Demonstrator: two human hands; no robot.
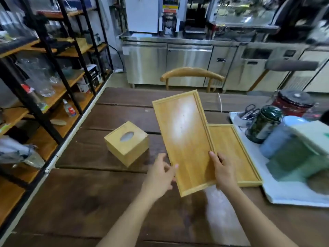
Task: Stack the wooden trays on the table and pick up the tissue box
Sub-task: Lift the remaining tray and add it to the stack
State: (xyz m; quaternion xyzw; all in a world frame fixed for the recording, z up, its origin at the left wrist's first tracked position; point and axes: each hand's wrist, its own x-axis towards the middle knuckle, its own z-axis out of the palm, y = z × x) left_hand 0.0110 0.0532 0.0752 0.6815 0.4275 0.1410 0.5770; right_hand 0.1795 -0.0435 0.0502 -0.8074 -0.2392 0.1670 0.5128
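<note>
A long wooden tray (183,136) is lifted and tilted above the dark table (99,202). My right hand (224,172) grips its near right edge, thumb on top. At the tray's near left edge my left hand (161,177) touches it, fingers spread. A second wooden tray (233,154) lies flat on the table to the right, partly under the raised one. A square wooden tissue box (126,143) with an oval slot stands on the table to the left, apart from both hands.
A white cloth (284,193) on the right carries a green tin (263,123), a red canister (293,103), scissors and plastic containers. A wooden chair (192,73) stands beyond the table's far edge. Black shelving (44,77) lines the left; steel counters stand behind.
</note>
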